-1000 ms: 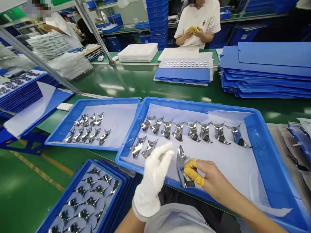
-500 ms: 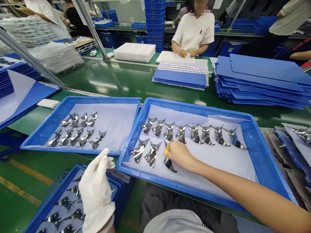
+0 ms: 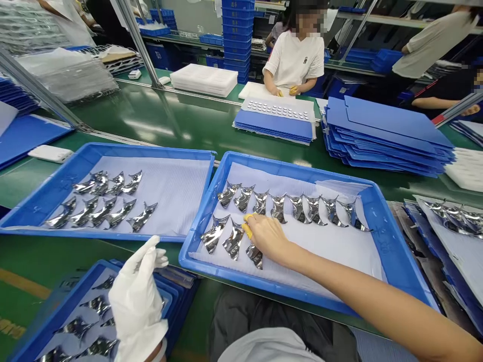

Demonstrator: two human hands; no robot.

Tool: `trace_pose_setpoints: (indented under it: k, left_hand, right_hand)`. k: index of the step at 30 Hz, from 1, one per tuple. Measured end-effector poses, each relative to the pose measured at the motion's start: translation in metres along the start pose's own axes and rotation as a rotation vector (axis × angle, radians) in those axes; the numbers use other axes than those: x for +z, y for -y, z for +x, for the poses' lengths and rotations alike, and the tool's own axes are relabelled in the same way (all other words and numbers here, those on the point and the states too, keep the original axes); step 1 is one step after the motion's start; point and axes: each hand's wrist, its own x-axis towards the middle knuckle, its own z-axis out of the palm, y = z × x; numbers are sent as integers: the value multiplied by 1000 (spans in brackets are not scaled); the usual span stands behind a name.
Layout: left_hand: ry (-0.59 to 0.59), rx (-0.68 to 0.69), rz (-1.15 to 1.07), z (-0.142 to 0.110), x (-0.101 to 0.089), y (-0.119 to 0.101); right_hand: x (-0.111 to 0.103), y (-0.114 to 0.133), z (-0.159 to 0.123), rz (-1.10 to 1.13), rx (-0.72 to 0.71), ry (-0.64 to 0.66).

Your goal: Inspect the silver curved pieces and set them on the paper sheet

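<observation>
Right hand (image 3: 267,239) curled, looks empty to me, yellow finger cots (image 3: 247,226) beside the curved chrome stamping (image 3: 255,256) just set on the tissue liner (image 3: 320,261); white-gloved left hand (image 3: 138,301) open, holding nothing.

Glossy green conveyor bench (image 3: 151,120) shown in a factory aisle; stacked blue crates (image 3: 234,35) behind; metal shelving (image 3: 362,64) beyond; green floor (image 3: 22,261) below.

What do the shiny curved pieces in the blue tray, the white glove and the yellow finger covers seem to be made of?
The curved pieces look like polished metal or metallised film, with mirror-like reflections. The white glove looks like matte fabric, perhaps cotton, with soft folds. The yellow finger covers look like thin rubber, fitting tightly.
</observation>
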Motion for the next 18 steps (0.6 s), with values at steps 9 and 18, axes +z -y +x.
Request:
trace_pose_setpoints:
  k: [9, 18]
  left_hand:
    - [-43, 6, -11, 8, -19, 18]
    - [-102, 38, -20, 32, -30, 39]
  right_hand:
    - [4, 2, 20, -142, -122, 26]
    - [-6, 6, 16, -229, -139, 35]
